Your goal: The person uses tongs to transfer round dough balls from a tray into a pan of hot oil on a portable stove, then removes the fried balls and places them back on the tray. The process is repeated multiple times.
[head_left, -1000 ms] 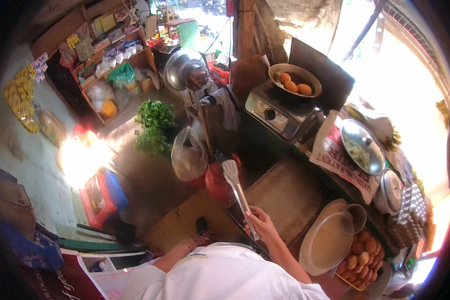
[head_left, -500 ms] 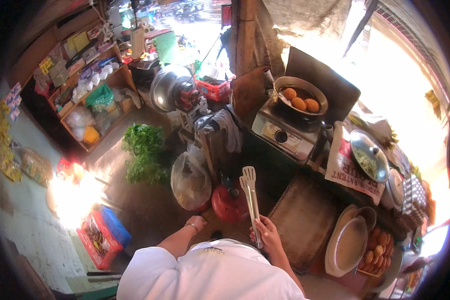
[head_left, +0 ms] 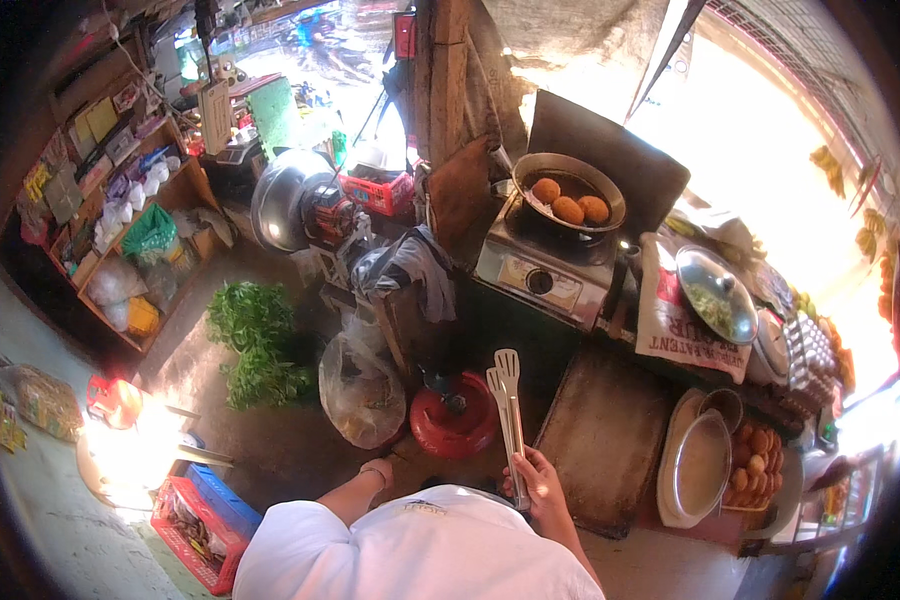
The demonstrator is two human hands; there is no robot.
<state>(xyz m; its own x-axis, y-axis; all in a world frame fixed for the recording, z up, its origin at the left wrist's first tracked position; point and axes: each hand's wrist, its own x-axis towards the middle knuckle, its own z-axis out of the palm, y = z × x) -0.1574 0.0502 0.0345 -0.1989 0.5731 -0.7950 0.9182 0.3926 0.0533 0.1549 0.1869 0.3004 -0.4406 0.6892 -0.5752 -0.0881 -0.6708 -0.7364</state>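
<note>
My right hand (head_left: 538, 478) is closed round the lower part of metal tongs (head_left: 511, 410), held upright in front of my body with the slotted heads at the top. My left hand (head_left: 378, 468) hangs low by my left side, near a red gas cylinder (head_left: 454, 414); its fingers are too small and hidden to make out. Beyond the tongs, a frying pan (head_left: 620, 212) sits on a gas stove (head_left: 545, 275). Three round browned balls (head_left: 568, 209) lie in the pan. The tongs are well apart from the pan.
Below the stove lies a flat brown board (head_left: 602, 430), beside a large pale basin (head_left: 697, 466) and a container of browned pieces (head_left: 755, 465). A glass-lidded bowl (head_left: 716, 294) and egg trays (head_left: 810, 350) line the right. Leafy greens (head_left: 255, 340) and a plastic bag (head_left: 360, 385) are leftward.
The view has turned, so the stove and shelves sit further left. My left hand has drawn back lower toward my body. The tongs stay in my right hand, their heads slightly lower in view.
</note>
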